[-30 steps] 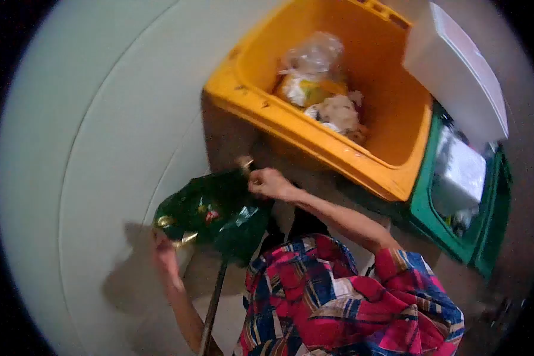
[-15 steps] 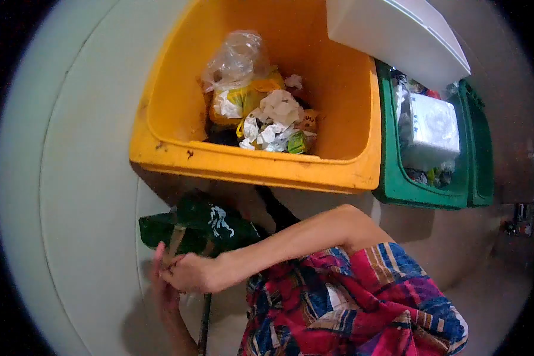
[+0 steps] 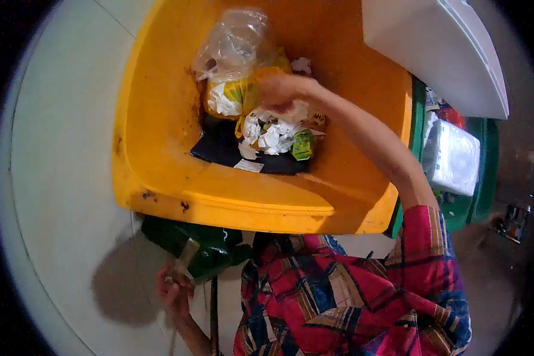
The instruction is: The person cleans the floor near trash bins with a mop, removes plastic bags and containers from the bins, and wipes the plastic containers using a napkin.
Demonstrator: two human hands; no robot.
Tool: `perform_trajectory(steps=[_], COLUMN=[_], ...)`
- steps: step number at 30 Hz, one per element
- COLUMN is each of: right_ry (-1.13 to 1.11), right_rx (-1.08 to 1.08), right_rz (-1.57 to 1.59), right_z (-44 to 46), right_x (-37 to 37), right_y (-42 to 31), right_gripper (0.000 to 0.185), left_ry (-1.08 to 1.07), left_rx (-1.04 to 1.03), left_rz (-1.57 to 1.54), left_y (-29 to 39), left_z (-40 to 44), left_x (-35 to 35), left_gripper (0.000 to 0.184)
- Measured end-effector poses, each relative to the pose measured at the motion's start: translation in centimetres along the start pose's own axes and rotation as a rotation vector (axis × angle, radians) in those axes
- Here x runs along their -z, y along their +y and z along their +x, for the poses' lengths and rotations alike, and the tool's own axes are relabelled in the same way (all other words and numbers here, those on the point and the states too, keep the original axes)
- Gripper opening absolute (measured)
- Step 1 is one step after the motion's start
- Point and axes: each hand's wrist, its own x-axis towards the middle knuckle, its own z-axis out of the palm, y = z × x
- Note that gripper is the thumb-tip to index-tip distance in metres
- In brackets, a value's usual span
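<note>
My right hand [image 3: 282, 92] reaches down into a yellow bin [image 3: 255, 216], over the waste heap; motion smears its fingers. Near it lie a yellow plastic bag [image 3: 240, 92], crumpled white paper [image 3: 273, 139], a clear plastic bag [image 3: 234, 44] and a small green wrapper [image 3: 302, 145]. Below the bin's front rim, my left hand [image 3: 175, 291] has its fingers curled at the edge of a glossy dark green bag [image 3: 184, 234] with a pale strip [image 3: 187, 255] across it. The bin hides part of this bag.
A green bin [image 3: 486, 172] stands at the right, holding a white wrapped block [image 3: 455, 157] and mixed waste. A large white panel [image 3: 433, 53] leans over both bins. One dark pole [image 3: 214, 314] rises beside my left forearm. Pale wall tiles [image 3: 59, 148] line the left.
My right hand has left the green bag beside my left hand and moved up into the yellow bin. The view has come closer to the bin. My left hand stays at the green bag.
</note>
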Motion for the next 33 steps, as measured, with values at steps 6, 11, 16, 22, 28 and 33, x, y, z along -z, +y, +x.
perform_trajectory(steps=[6,11,16,22,28,33], right_ry=[-0.427,-0.286,-0.637,-0.31,0.086,0.33], right_rx=[-0.189,-0.407,-0.261,-0.084,0.234,0.874], right_rz=[-0.187,0.321,-0.245,-0.06,0.61,0.168], right_z=[-3.5,-7.5,-5.6,-4.8,-10.0,-11.5], right_x=[-19.8,-32.7,-24.2,-3.7,6.2,2.6], right_y=[9.7,14.4,11.3,2.8,-10.3,-23.1], right_gripper=[0.031,0.038,0.05,0.053,0.051,0.054], left_ry=[0.116,0.244,0.19,0.099,0.113,0.074], left_rx=[-0.003,-0.021,-0.029,-0.03,-0.097,-0.232], left_rz=[0.169,0.156,0.173,0.364,0.397,0.357], left_y=[0.0,0.0,0.4,1.5,0.7,-1.3], left_z=[1.8,2.3,1.7,0.1,-1.9,-2.8], left_x=[-1.3,-2.0,-2.1,-2.7,-1.9,-0.8], left_gripper=[0.053,0.06,0.065,0.067,0.075,0.07])
